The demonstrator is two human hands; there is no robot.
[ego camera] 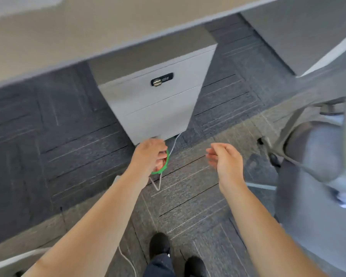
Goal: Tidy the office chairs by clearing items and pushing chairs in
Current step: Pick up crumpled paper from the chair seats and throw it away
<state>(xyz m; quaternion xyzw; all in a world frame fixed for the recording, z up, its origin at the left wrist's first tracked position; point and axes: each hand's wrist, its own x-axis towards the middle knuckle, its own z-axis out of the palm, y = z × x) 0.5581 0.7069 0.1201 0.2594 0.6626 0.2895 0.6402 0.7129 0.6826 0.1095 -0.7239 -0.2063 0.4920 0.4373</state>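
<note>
My left hand [151, 154] is closed around a small green-rimmed object [164, 168] with a thin white cable [158, 183] looping below it and running up toward the cabinet. My right hand [224, 158] hovers to the right with its fingers loosely curled and nothing in it. A grey office chair [312, 156] stands at the right edge, blurred, its base and a caster showing beside my right hand.
A white drawer pedestal [154, 108] with a lock stands under the beige desk [68, 27] straight ahead. Dark carpet tiles [48, 136] cover the floor. A second white cable [126, 256] trails by my black shoes [160, 244]. A grey panel [300, 27] stands at the back right.
</note>
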